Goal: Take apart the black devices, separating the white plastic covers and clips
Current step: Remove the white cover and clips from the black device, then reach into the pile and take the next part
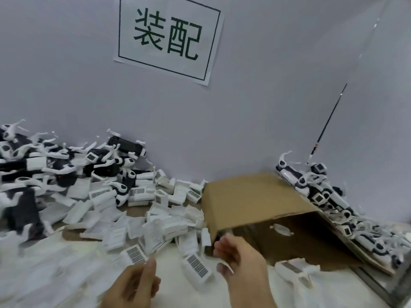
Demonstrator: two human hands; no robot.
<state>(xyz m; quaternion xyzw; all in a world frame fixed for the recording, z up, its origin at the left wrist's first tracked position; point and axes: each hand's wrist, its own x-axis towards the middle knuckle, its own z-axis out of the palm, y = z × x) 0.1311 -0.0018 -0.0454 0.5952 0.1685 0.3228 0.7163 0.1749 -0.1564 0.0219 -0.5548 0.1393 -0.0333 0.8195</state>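
Observation:
A heap of black devices (124,144) with white clips still on them lies at the back left against the wall. More black devices (320,197) are piled at the right behind the box. Loose white covers (155,221), some with barcode labels, are spread across the middle of the table. My right hand (238,256) is at the mouth of the cardboard box (251,198), pinching a thin curved white clip (225,266). My left hand (133,283) hovers low with curled fingers and raised thumb, just short of a barcode cover (134,256); nothing shows in it.
The box lies on its side, its opening facing me, with one white clip (281,230) inside. A thin black rod (329,121) leans on the grey wall. A paper sign (166,36) hangs above. A metal table edge (378,287) runs along the lower right.

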